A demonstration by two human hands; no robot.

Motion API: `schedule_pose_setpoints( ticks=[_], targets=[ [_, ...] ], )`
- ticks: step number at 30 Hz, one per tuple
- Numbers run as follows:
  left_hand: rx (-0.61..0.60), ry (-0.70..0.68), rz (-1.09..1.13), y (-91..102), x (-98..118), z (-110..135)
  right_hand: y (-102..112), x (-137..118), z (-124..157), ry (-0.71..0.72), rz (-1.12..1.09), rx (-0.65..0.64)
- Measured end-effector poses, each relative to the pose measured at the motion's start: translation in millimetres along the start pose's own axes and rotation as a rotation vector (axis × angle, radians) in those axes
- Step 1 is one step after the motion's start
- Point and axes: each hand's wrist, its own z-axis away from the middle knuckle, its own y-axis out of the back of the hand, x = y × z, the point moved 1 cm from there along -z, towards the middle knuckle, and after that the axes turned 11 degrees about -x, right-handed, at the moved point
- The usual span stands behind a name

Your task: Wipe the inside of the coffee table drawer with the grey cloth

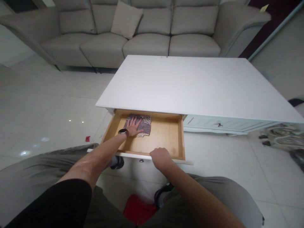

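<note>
A wooden drawer (pixel 163 139) is pulled out from the left front of a white coffee table (pixel 180 85). Inside it, toward the back left, lies a folded grey patterned cloth (pixel 146 124) with a pale design at one corner. My left hand (pixel 133 126), a watch on its wrist, rests on the cloth with its fingers spread flat. Over the drawer's front edge, right of the small knob (pixel 142 160), my right hand (pixel 161 157) is closed, gripping the front panel. Its fingertips are hidden.
A second drawer (pixel 209 123) to the right is closed. Behind the table stands a grey sofa (pixel 147 42) with a beige cushion (pixel 126 19). Something red (pixel 139 209) lies on the floor between my legs, and a small red scrap (pixel 87 138) lies to the left.
</note>
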Motion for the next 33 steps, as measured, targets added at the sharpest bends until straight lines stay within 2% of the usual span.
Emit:
schedule_pose_setpoints(
  ticks=[6, 9, 13, 15, 18, 21, 27, 30, 33],
  targets=[
    [0.013, -0.007, 0.005, -3.7, 74.1, -18.1, -5.8, -4.2, -12.0, 0.021, -0.046, 0.001],
    [0.012, -0.086, 0.02, -6.4, 114.5, -24.6, -7.2, -5.0, -14.1, 0.024, -0.045, 0.001],
    [0.014, -0.208, 0.04, -11.4, 179.2, -37.6, -4.6, -6.3, -13.4, 0.0, -0.067, 0.001],
    [0.004, -0.225, 0.051, -12.8, 209.7, -46.2, -1.7, -6.7, -12.6, -0.025, -0.091, -0.028],
    [0.018, -0.194, 0.074, -10.9, 236.9, -56.4, 2.1, -6.0, -11.5, -0.07, -0.141, -0.067],
    [0.032, -0.239, 0.104, -5.7, 237.8, -58.9, 3.3, -5.3, -11.0, -0.073, -0.147, -0.05],
    [-0.006, -0.298, 0.128, 3.9, 209.1, -52.7, 0.6, -5.6, -13.1, -0.035, -0.098, -0.017],
    [-0.033, -0.288, 0.113, 8.4, 186.8, -48.6, -1.0, -5.2, -14.0, -0.032, -0.088, -0.008],
    [-0.061, -0.224, 0.117, 12.6, 147.6, -42.5, -3.4, -4.7, -14.1, -0.014, -0.076, 0.022]
  ],
)
